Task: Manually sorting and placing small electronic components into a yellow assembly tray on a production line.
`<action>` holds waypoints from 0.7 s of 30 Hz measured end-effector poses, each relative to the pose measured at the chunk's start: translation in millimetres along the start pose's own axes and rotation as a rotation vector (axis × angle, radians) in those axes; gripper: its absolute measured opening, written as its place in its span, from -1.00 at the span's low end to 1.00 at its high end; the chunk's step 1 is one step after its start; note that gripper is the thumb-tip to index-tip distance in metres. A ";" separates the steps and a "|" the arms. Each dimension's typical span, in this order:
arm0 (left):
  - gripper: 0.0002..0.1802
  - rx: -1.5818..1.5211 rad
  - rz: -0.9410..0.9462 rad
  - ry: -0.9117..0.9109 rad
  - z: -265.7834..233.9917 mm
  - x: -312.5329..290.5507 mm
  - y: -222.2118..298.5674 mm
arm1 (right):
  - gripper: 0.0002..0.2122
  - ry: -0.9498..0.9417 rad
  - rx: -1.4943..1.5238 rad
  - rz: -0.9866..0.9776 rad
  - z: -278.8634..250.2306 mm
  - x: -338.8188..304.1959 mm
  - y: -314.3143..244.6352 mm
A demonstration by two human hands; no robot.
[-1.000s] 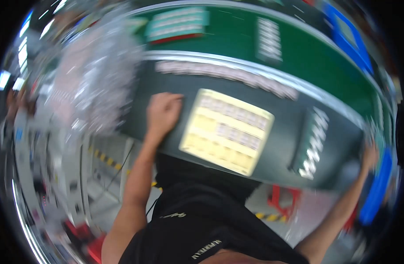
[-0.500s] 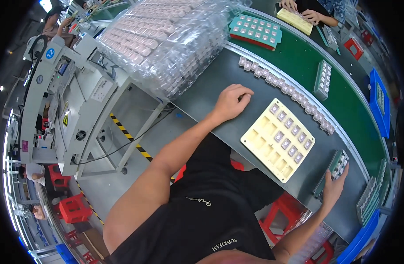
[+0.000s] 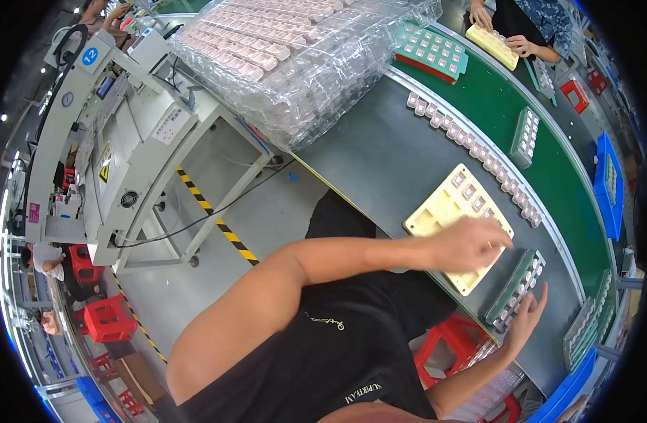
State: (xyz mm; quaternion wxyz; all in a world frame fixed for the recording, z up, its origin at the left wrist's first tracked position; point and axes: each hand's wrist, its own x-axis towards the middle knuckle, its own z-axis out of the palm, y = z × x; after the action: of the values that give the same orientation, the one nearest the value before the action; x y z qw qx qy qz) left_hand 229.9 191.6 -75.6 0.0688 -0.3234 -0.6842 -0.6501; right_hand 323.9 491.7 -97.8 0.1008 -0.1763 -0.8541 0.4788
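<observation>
My left hand (image 3: 470, 245) is over a cream tray (image 3: 430, 211) with rows of recesses, hiding much of its middle and right side. Its fingers are loosely bent, slightly blurred, with a gap at the thumb and nothing visible in them. Small clear-and-pinkish square parts (image 3: 469, 191) sit in the tray's far row. Beside that tray, a narrow dark green tray (image 3: 508, 287) bears rows of small whitish parts. My right hand (image 3: 526, 321) is at the right side of the green tray, fingers apart, index finger stretched out. Whether it touches the tray, I cannot tell.
A line of small clear parts (image 3: 471, 143) runs along the green conveyor (image 3: 492, 92). A tall wrapped stack of clear trays (image 3: 295, 92) stands at the far left of the table. A white machine (image 3: 136, 148) is on the left. Across the conveyor, another person handles a cream tray (image 3: 491, 46).
My left hand has moved right from the bare tabletop to over the cream tray. My right hand has come off the green tray's end, and that tray now lies more exposed.
</observation>
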 end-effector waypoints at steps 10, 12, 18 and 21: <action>-0.34 -0.204 -0.535 -0.244 154.8 -17.3 -2.5 | -0.67 -0.157 0.546 0.127 -30.8 4.0 64.1; -0.39 -0.237 -0.591 -0.217 169.3 -14.0 -13.5 | -0.67 -0.175 0.550 0.144 -29.6 9.2 66.0; -0.46 -0.255 -0.741 -0.131 182.7 -11.2 -25.3 | -0.68 -0.204 0.562 0.198 -31.3 10.2 62.2; -0.44 -0.199 -0.710 -0.100 179.2 -16.3 -30.3 | -0.68 -0.248 0.548 0.228 -28.1 15.8 62.2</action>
State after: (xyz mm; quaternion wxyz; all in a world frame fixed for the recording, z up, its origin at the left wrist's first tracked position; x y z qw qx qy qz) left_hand 285.0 354.8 -135.6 -0.2261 -0.1025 -0.6897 -0.6802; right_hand 331.7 549.8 -136.3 -0.0146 -0.1774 -0.6738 0.7172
